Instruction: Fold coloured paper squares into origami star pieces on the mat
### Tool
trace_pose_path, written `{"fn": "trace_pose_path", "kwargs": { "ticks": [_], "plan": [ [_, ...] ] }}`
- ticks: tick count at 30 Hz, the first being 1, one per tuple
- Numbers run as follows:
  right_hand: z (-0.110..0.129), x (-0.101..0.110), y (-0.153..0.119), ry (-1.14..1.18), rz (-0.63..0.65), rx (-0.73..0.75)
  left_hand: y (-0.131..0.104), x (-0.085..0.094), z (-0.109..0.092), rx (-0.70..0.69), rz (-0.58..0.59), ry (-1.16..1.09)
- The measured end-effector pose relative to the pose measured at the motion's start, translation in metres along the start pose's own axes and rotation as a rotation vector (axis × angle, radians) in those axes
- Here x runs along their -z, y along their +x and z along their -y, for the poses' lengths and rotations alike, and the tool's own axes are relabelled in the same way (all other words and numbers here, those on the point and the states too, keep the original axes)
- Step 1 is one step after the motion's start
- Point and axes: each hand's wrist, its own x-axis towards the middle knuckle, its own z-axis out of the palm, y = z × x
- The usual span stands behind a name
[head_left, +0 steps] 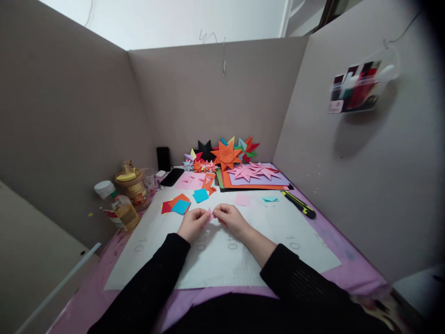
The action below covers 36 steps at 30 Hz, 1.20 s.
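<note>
Grey panels [219, 102] enclose the bench [351, 255] in the head view. Above the numbered white sheet [153, 264], I see a small pink paper [210, 213]: the left hand [193, 222] pinches it; the right hand [232, 220] curls at its edge, whether pinching too I cannot tell. Creasing well, I judge, needs aligned edges and light, even pressure.

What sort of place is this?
Probably a papercraft workspace in a partitioned booth. The signs are the flat grey back panel, the big pointed orange paper star, and the long black-and-yellow cutter knife.
</note>
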Motion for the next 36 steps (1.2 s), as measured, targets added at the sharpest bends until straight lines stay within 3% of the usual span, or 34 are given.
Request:
{"fn": "trace_pose_path", "kwargs": {
  "ticks": [3,9,14,21,36],
  "plan": [
    [0.0013,-0.0001,-0.0006,-0.032,0.020,0.012,0.0004,-0.0008,0.0019,-0.050,0.009,0.055],
    [-0.0002,-0.0006,-0.0013,-0.048,0.030,0.001,-0.0015,-0.0013,0.0028,-0.255,-0.085,0.202],
    [0.0024,-0.0008,-0.0014,-0.026,-0.020,0.097,-0.0038,0.0000,-0.0002,-0.376,-0.072,0.325],
    [0.0047,-0.0011,-0.0014,0.001,-0.030,0.125,-0.0051,0.0004,-0.0019,-0.468,-0.106,0.302],
    [0.0045,-0.0047,-0.0044,0.046,-0.034,0.144,-0.0029,-0.0008,-0.0043,-0.208,-0.202,0.105]
  ]
}}
